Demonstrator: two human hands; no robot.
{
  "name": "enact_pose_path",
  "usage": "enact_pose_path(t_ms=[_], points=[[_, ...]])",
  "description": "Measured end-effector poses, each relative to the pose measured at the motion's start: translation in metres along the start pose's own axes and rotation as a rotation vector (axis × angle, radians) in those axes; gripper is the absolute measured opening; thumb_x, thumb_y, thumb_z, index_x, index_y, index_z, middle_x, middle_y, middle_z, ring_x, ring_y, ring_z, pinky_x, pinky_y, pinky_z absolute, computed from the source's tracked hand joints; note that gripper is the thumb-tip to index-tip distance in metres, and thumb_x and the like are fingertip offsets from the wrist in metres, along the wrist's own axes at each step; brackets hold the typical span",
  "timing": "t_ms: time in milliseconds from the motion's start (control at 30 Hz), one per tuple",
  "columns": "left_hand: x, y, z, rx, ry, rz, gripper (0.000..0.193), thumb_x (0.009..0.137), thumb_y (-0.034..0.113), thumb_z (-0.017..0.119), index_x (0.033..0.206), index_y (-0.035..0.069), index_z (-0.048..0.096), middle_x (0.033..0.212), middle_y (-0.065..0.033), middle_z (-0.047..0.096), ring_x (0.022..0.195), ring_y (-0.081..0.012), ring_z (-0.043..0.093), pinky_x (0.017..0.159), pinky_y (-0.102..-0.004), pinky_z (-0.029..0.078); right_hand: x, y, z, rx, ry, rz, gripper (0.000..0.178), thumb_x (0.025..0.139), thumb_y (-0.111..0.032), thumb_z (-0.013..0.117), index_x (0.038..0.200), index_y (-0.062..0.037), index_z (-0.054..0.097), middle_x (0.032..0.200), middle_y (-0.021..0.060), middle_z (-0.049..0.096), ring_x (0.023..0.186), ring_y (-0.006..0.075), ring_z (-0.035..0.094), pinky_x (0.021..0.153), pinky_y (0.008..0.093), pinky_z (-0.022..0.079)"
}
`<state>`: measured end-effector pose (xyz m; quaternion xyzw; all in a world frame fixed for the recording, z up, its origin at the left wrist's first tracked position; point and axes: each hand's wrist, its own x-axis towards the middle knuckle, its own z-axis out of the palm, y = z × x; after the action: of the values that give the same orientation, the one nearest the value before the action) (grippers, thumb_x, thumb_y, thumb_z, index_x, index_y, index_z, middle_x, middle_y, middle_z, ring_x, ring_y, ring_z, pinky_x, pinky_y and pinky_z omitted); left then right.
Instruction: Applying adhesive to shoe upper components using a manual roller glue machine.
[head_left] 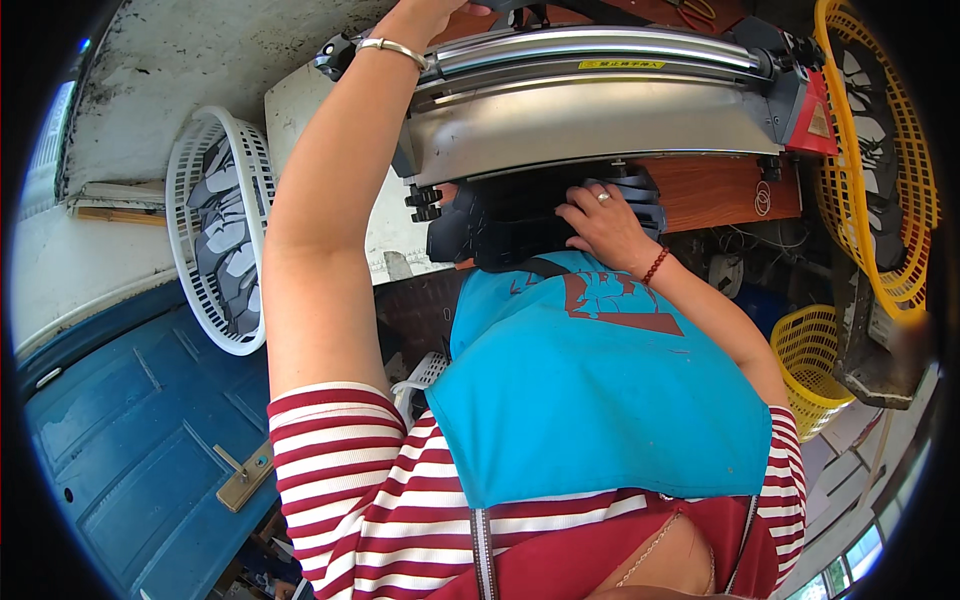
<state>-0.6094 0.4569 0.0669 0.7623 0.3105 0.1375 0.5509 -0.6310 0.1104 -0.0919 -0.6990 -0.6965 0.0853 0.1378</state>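
The left hand [432, 14] was stretched past the left part of the machine [600, 115], a steel-fronted unit with long rollers, and was partly cut off by the upper edge of the view; whether its fingers were closed on anything could not be told. The right hand [612, 230] was laid at the near side of the machine, over the black pieces [472, 225], with its fingers bent and slightly apart; whether a piece was pinched beneath them could not be made out. The black pieces were gathered directly in front of the machine, just below its steel plate. A wooden tabletop [700, 192] was exposed under the machine's right half. A white basket [258, 170] was placed left of the machine and a large yellow basket [855, 200] right of it, both loaded with dark and white pieces. A smaller yellow basket [810, 350] was set nearer than the machine, to its right.
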Motion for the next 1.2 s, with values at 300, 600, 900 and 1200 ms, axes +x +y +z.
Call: enact_pose_path(t_ms=[300, 600, 900, 1200], points=[[-0.019, 0.0, -0.006, -0.104, 0.257, 0.21, 0.02, 0.094, 0.005, 0.059, 0.111, 0.003, 0.069, 0.084, -0.0059, 0.064, 0.069, -0.0123, 0.06, 0.054, -0.0279, 0.06, -0.002, -0.001, -0.063, 0.643, 0.316, 0.125, 0.015, 0.09, -0.01, 0.075, 0.102, -0.003, 0.07, 0.099, 0.0109, 0.073, 0.085, 0.0287, 0.07, 0.079, 0.0351, 0.056], [0.018, -0.07, 0.029, 0.811, -0.223, 0.275, 0.026, 0.09, 0.021, 0.061, 0.095, 0.002, 0.078, 0.093, -0.0232, 0.073, 0.09, -0.042, 0.069, 0.088, -0.0493, 0.053, 0.053, 0.05, -0.107, 0.466, 0.343, 0.529, 0.015, 0.092, -0.009, 0.073, 0.105, -0.0026, 0.07, 0.099, 0.01, 0.071, 0.085, 0.0242, 0.069, 0.075, 0.0337, 0.054], [0.021, -0.046, 0.02, 0.616, -0.342, 0.295, 0.03, 0.085, 0.028, 0.074, 0.085, -0.002, 0.072, 0.085, -0.0198, 0.072, 0.078, -0.0317, 0.068, 0.074, -0.0406, 0.052, 0.008, 0.004, -0.03, 0.234, 0.215, -0.001, 0.02, 0.083, -0.013, 0.08, 0.099, -0.0082, 0.07, 0.089, 0.0081, 0.066, 0.077, 0.0279, 0.068, 0.066, 0.0373, 0.055], [0.017, -0.025, 0.019, 0.172, 0.053, -0.055, 0.029, 0.085, 0.01, 0.081, 0.111, 0.004, 0.067, 0.086, -0.0098, 0.067, 0.08, -0.0216, 0.061, 0.063, -0.0376, 0.052, 0.002, 0.001, -0.011, -0.029, 0.113, 0.173, 0.048, 0.08, -0.029, 0.081, 0.12, -0.0065, 0.067, 0.108, 0.0111, 0.062, 0.092, 0.03, 0.065, 0.075, 0.0401, 0.054]])
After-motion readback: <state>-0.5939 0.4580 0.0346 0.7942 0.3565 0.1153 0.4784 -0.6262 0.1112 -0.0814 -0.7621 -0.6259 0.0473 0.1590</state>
